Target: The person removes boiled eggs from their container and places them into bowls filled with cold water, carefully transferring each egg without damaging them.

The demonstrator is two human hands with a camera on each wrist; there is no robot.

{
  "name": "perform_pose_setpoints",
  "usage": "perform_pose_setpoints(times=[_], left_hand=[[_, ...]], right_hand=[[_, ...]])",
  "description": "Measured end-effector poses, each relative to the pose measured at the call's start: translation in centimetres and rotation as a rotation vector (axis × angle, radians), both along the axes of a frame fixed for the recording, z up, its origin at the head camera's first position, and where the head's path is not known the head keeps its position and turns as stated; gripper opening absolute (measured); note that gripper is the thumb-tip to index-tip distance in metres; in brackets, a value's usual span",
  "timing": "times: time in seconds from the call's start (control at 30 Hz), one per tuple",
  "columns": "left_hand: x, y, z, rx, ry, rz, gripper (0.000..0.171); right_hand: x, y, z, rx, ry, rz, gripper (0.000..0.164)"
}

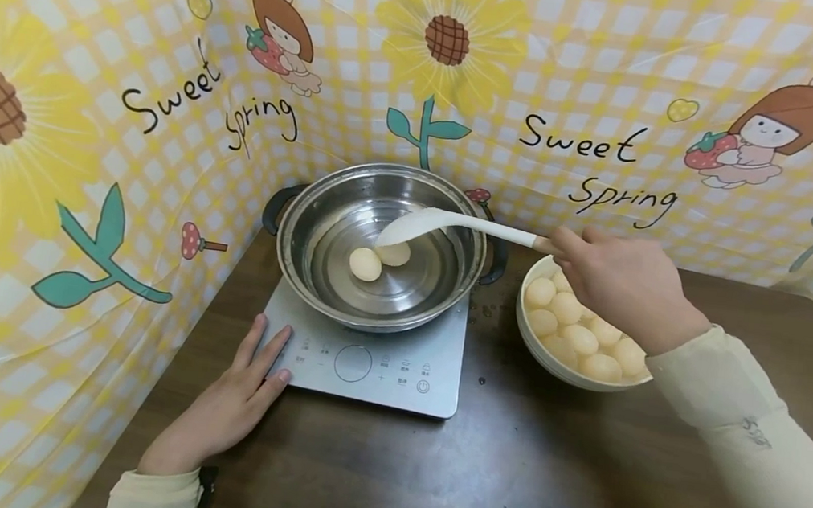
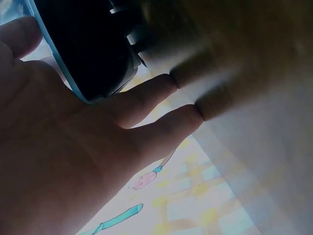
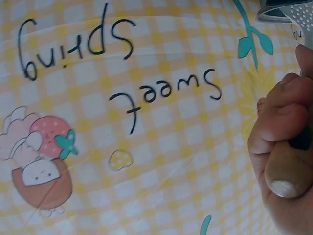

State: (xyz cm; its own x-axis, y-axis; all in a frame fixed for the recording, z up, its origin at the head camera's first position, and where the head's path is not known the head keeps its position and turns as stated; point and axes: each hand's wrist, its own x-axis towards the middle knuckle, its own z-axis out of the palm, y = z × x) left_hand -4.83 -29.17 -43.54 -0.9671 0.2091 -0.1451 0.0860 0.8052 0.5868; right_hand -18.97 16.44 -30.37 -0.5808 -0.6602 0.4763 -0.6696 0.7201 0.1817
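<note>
My right hand (image 1: 625,285) grips the wooden handle (image 3: 288,171) of a white slotted spoon (image 1: 419,224). The spoon's bowl, whose holes show in the right wrist view, dips into a steel pot (image 1: 375,316), right at two pale eggs (image 1: 365,265) on the bottom, partly covering one. Underneath the pot is a flat white induction cooker (image 1: 394,394). My left hand (image 1: 229,408) lies at the cooker's front left corner, fingers spread and straight along its edge; the left wrist view shows the palm (image 2: 63,147) beside the cooker's dark underside (image 2: 88,44).
A white bowl (image 1: 527,325) of pale eggs stands right of the pot, partly under my right forearm. The pot's black side handles (image 1: 280,209) stick out left and right. A yellow checked sheet (image 1: 349,79) with printed flowers covers the walls. Small drops dot the brown table (image 1: 505,456).
</note>
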Motion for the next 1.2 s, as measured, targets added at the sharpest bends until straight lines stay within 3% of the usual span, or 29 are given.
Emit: perform_pose_setpoints(times=[0.17,0.37,0.63,0.87,1.2], left_hand=[[0.0,0.0,0.1,0.002,0.006,-0.002,0.064],[0.0,0.0,0.1,-0.007,-0.003,0.005,0.064],[0.0,0.1,0.0,-0.008,-0.001,0.002,0.064],[0.0,0.2,0.0,-0.004,-0.006,-0.001,0.065],[0.0,0.2,0.2,-0.003,-0.013,-0.002,0.065]], right_hand=[[0.5,1.6,0.4,-0.005,0.015,0.000,0.033],[0.6,2.6,0.7,-0.057,0.070,0.058,0.015],[1.2,2.8,1.4,-0.051,0.036,0.104,0.049],[1.7,3.2,1.4,0.006,0.009,0.127,0.054],[2.3,3.7,0.8,-0.005,-0.140,0.117,0.023]])
